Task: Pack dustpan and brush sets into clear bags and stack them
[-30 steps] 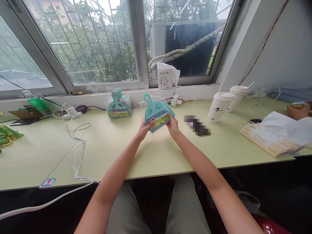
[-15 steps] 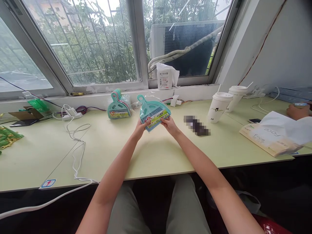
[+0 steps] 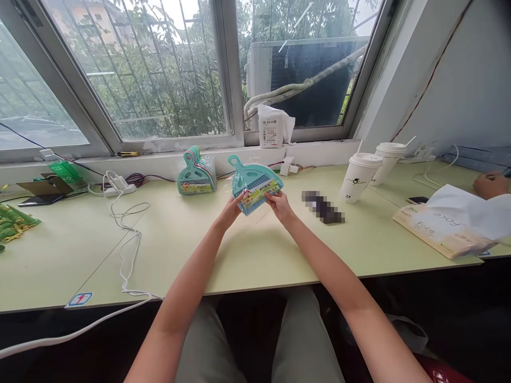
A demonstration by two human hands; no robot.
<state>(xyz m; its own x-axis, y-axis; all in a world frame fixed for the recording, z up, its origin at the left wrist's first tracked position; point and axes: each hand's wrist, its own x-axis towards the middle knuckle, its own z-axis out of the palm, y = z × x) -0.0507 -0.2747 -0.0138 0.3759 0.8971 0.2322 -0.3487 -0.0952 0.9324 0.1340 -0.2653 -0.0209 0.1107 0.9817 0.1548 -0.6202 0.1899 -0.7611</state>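
Observation:
A teal dustpan and brush set (image 3: 256,183) in clear wrapping, with a yellow-green label, is held tilted above the table, its looped handle up and to the left. My left hand (image 3: 231,211) grips its lower left edge. At the lower right edge, my right hand (image 3: 279,205) holds it with the thumb on the label side. A stack of similar wrapped dustpan sets (image 3: 195,173), with green, red and white edges, stands upright to the left, near the window ledge, apart from my hands.
On the table (image 3: 255,260) are two white lidded cups (image 3: 358,178), a pixelated dark item (image 3: 322,207) and a tissue pack (image 3: 447,223). White cables (image 3: 130,250) run down the left side. Another person's hand (image 3: 490,184) rests at the far right.
The held dustpan set has shifted very slightly right, still in both hands. At the far right, the other person's hand has changed its pose a little.

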